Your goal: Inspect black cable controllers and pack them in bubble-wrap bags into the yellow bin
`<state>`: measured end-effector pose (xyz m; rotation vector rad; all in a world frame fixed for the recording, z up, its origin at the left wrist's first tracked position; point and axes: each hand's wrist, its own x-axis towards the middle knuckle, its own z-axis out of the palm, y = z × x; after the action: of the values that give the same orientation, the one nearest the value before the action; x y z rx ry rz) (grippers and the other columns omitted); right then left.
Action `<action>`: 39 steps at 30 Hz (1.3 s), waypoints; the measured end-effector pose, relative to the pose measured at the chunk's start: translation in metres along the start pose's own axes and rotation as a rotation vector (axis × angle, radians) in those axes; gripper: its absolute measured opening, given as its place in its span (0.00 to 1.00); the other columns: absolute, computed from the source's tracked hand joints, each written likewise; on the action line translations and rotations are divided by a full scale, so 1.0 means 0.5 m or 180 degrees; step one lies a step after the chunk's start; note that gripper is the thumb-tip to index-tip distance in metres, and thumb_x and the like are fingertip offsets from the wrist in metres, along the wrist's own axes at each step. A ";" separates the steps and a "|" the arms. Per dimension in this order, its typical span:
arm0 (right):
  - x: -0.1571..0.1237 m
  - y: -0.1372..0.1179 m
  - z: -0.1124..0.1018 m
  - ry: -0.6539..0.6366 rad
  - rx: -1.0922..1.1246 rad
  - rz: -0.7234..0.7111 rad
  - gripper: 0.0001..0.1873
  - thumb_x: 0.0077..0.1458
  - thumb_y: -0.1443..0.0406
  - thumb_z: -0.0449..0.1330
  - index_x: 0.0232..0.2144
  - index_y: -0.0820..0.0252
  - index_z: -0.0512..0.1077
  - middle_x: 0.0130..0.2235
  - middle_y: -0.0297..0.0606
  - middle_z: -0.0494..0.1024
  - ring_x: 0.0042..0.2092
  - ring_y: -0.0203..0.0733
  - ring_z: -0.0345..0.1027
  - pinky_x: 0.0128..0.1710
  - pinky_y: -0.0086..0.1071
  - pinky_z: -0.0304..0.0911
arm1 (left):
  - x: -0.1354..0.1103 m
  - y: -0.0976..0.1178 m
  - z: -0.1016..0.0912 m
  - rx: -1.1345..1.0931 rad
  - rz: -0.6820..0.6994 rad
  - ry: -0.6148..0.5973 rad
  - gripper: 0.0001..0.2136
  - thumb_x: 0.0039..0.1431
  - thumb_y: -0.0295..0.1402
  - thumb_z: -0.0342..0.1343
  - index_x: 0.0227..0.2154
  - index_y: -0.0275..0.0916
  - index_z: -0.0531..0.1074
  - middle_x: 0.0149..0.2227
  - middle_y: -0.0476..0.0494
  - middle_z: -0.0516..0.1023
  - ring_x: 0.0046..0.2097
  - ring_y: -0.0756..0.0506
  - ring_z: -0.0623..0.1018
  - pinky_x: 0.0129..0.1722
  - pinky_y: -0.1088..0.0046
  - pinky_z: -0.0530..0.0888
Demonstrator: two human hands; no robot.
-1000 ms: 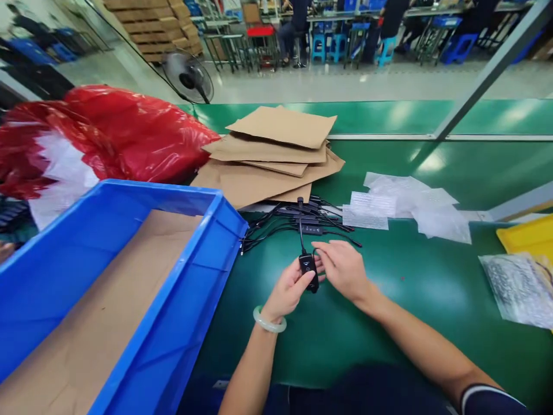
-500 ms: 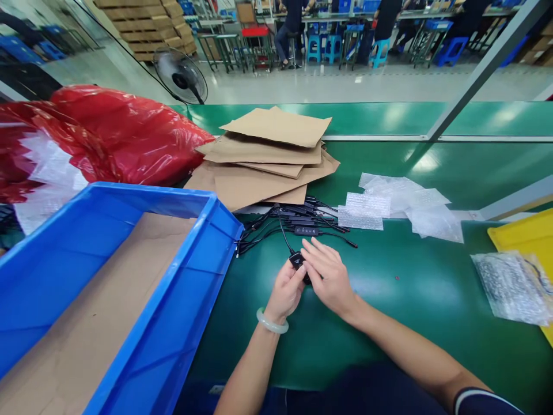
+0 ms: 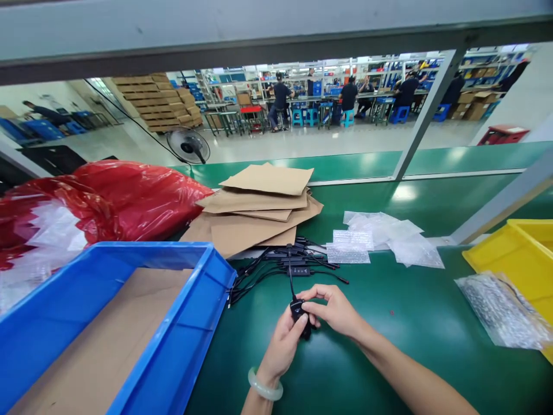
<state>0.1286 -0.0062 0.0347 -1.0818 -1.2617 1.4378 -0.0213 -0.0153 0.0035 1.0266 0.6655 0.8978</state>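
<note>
A small black corded control box [image 3: 298, 311] is between my two hands, its cable [image 3: 291, 282] running up toward the back of the bench. My left hand [image 3: 280, 346] grips it from the left with the thumb across its face; a pale bangle circles that wrist. Thumb and fingers of my right hand [image 3: 339, 311] close on its upper right side. Part of the box is covered by fingers. Just beyond lie several black cables [image 3: 254, 279] with inline boxes, one of which, an inline controller [image 3: 299, 271], shows a row of buttons.
A blue bin [image 3: 207, 300] lined with cardboard stands at left, a red plastic bag [image 3: 142, 199] behind it. Brown paper envelopes [image 3: 263, 225] are stacked at the back. Bubble-wrap pouches [image 3: 380, 227] lie right of them. A yellow bin [image 3: 496, 248] and a filled bubble pouch [image 3: 503, 308] are far right.
The view has tilted up, so the bench sits lower in the picture. My right hand's fingers, earlier stretched over the box, now bend and pinch its upper side. My left hand keeps its hold.
</note>
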 end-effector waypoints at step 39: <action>-0.056 0.069 -0.008 -0.0372 -0.2248 0.0287 0.09 0.63 0.65 0.51 0.30 0.59 0.65 0.31 0.40 0.77 0.34 0.46 0.73 0.34 0.32 0.60 | 0.024 -0.021 0.030 -0.1338 -0.0183 0.1191 0.12 0.47 0.35 0.66 0.31 0.36 0.71 0.32 0.47 0.76 0.35 0.49 0.74 0.36 0.74 0.70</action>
<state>0.1353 -0.0351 0.0012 -1.5401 -1.8996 1.1444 0.0000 -0.0136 -0.0011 0.4649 0.7706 1.1340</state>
